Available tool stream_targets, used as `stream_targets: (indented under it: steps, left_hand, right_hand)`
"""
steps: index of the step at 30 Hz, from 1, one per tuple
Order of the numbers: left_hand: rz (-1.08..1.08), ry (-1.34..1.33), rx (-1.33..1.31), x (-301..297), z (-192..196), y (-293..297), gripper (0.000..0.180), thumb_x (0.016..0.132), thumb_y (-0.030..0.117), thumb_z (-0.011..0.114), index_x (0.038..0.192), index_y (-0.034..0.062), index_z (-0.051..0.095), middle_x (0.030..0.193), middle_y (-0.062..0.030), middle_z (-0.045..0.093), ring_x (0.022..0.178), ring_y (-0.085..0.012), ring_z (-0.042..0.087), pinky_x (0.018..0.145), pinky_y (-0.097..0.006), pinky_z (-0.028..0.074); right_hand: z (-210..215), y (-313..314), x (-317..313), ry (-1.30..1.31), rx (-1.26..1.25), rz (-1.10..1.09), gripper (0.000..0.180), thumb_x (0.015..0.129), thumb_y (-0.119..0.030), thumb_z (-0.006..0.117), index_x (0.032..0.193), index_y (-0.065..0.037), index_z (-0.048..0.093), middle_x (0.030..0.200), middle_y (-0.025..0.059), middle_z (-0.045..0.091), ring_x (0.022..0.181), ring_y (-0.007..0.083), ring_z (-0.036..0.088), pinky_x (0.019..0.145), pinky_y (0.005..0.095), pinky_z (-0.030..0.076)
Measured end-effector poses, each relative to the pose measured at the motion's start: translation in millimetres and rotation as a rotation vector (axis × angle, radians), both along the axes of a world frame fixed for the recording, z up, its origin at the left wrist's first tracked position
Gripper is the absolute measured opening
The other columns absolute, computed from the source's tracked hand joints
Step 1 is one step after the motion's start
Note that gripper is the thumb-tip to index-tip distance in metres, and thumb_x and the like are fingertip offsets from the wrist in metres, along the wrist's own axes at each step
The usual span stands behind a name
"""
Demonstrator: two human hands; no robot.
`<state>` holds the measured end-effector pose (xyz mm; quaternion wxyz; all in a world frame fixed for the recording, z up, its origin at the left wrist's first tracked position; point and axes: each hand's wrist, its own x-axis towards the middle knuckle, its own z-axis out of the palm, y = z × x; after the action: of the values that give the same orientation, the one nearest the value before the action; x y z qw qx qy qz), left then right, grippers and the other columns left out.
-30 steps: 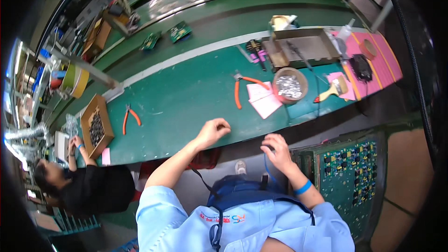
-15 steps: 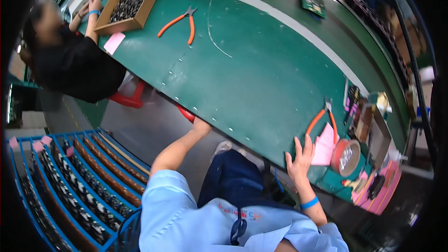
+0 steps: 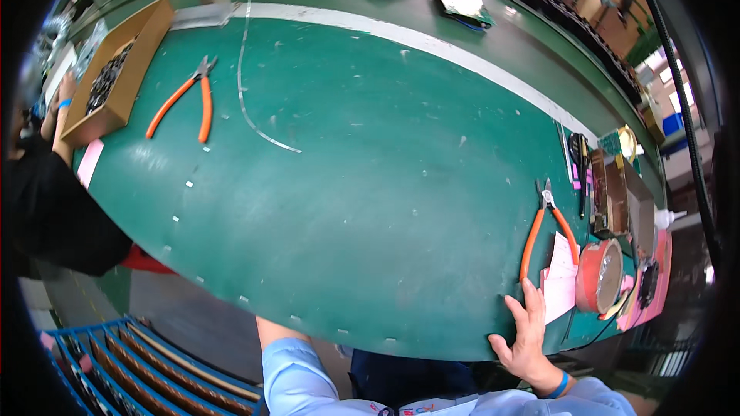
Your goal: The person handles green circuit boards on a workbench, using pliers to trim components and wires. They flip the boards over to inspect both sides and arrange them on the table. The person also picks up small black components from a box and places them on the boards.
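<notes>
Fingers of the right hand (image 3: 528, 331) lie spread and flat on the near edge of the big green table (image 3: 370, 208). This hand holds nothing. It sits at about five o'clock in the view, with the thumb pointing out to the left. A blue band (image 3: 560, 387) goes round its wrist, and the light blue sleeve (image 3: 539, 403) comes up from the bottom edge.

Just past the fingertips, at about one o'clock from the hand, lie the orange-handled pliers (image 3: 542, 231). Their metal tip points away from the person. The hand is near them and does not touch them. Pink paper sheets (image 3: 559, 277) lie just beside the fingers on the right. Next to the paper stands a round red tin (image 3: 600, 276), tipped on its side.

The left hand is hidden under the table edge, so its grip cannot be told. Only the left arm in its light blue sleeve (image 3: 297, 374) shows, at about six o'clock, going up under the table.

Far off at ten o'clock lies a second pair of orange-handled pliers (image 3: 187, 100). Beside them at nine to ten o'clock is a brown cardboard box of small dark parts (image 3: 116, 69). Another person in a black top (image 3: 54, 208) sits at nine o'clock, with a hand (image 3: 55, 108) by that box. A thin clear strip (image 3: 250, 100) curves across the table near eleven o'clock.
</notes>
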<state>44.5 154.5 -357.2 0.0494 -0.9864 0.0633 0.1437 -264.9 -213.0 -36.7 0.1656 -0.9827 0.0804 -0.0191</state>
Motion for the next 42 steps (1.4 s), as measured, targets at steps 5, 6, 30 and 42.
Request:
stream_targets:
  steps: [5,6,30,42]
  left_hand:
    - [0.035,-0.018,0.015,-1,-5,28,0.050,0.068,0.034,0.057,0.109,0.0066,0.046,0.115,-0.0141,0.044,0.100,-0.0335,0.046,0.085,-0.039,0.039]
    - [0.043,-0.022,0.017,-3,-4,34,0.051,0.068,0.035,0.057,0.109,0.0067,0.046,0.115,-0.0141,0.044,0.100,-0.0336,0.046,0.085,-0.039,0.039]
    - [-0.786,1.015,0.215,-196,277,-102,0.039,0.081,0.037,0.043,0.097,0.0045,0.057,0.094,-0.0140,0.058,0.086,-0.0238,0.057,0.073,-0.035,0.044]
    - [0.157,0.901,-1.435,104,354,-399,0.027,0.083,0.016,0.042,0.106,0.0014,0.041,0.099,-0.0184,0.053,0.084,-0.0270,0.056,0.067,-0.038,0.049]
  right_hand:
    - [3,0,1,0.015,0.019,0.019,0.057,0.059,-0.020,0.066,0.109,-0.003,0.044,0.127,0.0258,0.024,0.116,0.0402,0.027,0.094,0.0516,0.018]
    - [4,0,3,0.011,0.018,0.031,0.056,0.059,-0.019,0.065,0.108,-0.002,0.044,0.127,0.0269,0.024,0.116,0.0411,0.027,0.094,0.0511,0.018]
    - [8,-8,0,-0.163,0.107,-0.056,0.051,0.064,-0.029,0.063,0.108,-0.008,0.049,0.120,0.0172,0.036,0.111,0.0321,0.034,0.092,0.0474,0.024]
    - [13,-7,1,-0.200,0.204,-0.060,0.046,0.062,-0.029,0.065,0.101,-0.007,0.053,0.116,0.0136,0.043,0.107,0.0287,0.040,0.089,0.0431,0.029]
